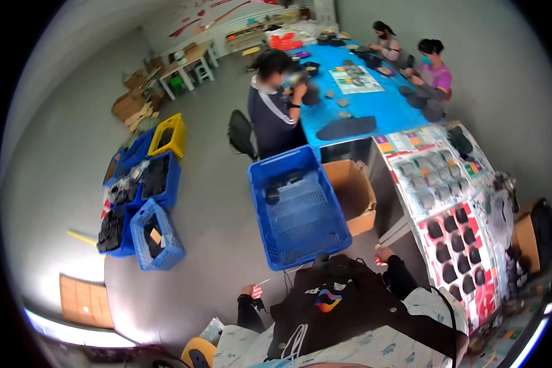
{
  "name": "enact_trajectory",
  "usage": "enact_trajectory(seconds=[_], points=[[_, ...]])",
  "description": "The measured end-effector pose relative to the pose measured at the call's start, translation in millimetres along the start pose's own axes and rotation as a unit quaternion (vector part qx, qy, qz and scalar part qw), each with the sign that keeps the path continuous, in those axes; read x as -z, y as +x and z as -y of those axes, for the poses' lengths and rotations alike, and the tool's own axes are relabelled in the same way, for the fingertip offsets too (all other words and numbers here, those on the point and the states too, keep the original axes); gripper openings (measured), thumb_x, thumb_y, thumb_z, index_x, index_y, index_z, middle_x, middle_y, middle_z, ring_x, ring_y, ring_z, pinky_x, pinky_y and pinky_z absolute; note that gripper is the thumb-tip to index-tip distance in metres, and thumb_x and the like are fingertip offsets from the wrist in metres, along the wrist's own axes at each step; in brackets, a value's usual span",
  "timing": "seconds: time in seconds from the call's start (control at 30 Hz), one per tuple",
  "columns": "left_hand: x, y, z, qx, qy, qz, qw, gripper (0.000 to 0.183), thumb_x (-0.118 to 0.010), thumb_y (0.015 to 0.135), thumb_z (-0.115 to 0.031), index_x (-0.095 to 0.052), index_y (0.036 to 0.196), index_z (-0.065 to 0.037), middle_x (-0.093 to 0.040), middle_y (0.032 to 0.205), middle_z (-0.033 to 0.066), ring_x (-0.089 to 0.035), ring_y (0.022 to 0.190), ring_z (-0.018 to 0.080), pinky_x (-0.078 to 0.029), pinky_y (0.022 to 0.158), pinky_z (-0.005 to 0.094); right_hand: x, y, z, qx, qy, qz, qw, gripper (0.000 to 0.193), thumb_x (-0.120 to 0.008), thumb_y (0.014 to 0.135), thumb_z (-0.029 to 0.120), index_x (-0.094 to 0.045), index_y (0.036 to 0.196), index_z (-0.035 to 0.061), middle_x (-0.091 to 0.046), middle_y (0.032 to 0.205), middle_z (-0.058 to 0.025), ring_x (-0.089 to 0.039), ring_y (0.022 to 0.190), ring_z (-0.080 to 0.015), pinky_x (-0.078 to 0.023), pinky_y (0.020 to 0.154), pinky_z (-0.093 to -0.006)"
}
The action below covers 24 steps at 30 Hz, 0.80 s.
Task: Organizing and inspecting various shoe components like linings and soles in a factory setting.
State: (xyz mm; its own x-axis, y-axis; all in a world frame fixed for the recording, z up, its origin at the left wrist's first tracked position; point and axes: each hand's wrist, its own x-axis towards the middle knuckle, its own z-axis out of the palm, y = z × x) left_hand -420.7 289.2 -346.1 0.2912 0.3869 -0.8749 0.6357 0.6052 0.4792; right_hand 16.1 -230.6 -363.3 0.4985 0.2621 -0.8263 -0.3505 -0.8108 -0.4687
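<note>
My left hand is low in front of me, left of my dark apron, its fingers curled in. A thin pale cord runs from these fingers toward the apron's top. On the other side, my right hand is held out with fingers bent together; what they hold, if anything, is too small to make out. Between and beyond both hands stands a large blue plastic crate. A few dark pieces lie in its far end. Neither hand touches the crate.
An open cardboard box adjoins the crate. To the right, dark rounded pieces lie in rows on a sheet-covered table. Three people work around a blue-covered table. Several filled crates, one yellow, stand left.
</note>
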Motion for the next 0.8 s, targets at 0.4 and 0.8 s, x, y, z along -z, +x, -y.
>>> enact_trajectory(seconds=[0.4,0.8], points=[[-11.0,-247.9,-196.3,-0.489,-0.071,-0.008,0.869,0.040,-0.046,0.105,-0.031,-0.061,0.120,0.002,-0.064,0.121,0.0175,-0.059,0.118,0.0288,-0.041,0.108,0.0424,28.4,-173.2,244.7,0.421,-0.066,-0.121,0.896,0.039,-0.074,0.090,0.030,-0.065,0.116,0.0025,-0.071,0.104,-0.0126,-0.068,0.096,-0.0207,-0.053,0.084,-0.0335],[-104.2,-576.1,-253.6,-0.713,0.218,0.548,0.380,0.030,-0.056,0.103,-0.031,-0.069,0.097,-0.005,-0.066,0.100,0.0089,-0.064,0.088,0.0264,-0.047,0.090,0.0499,-124.6,-521.4,381.0,0.672,-0.069,0.577,0.460,0.100,-0.076,0.086,0.044,-0.012,0.160,0.0195,-0.043,0.147,-0.0153,-0.053,0.119,-0.0356,-0.042,0.104,-0.0433]])
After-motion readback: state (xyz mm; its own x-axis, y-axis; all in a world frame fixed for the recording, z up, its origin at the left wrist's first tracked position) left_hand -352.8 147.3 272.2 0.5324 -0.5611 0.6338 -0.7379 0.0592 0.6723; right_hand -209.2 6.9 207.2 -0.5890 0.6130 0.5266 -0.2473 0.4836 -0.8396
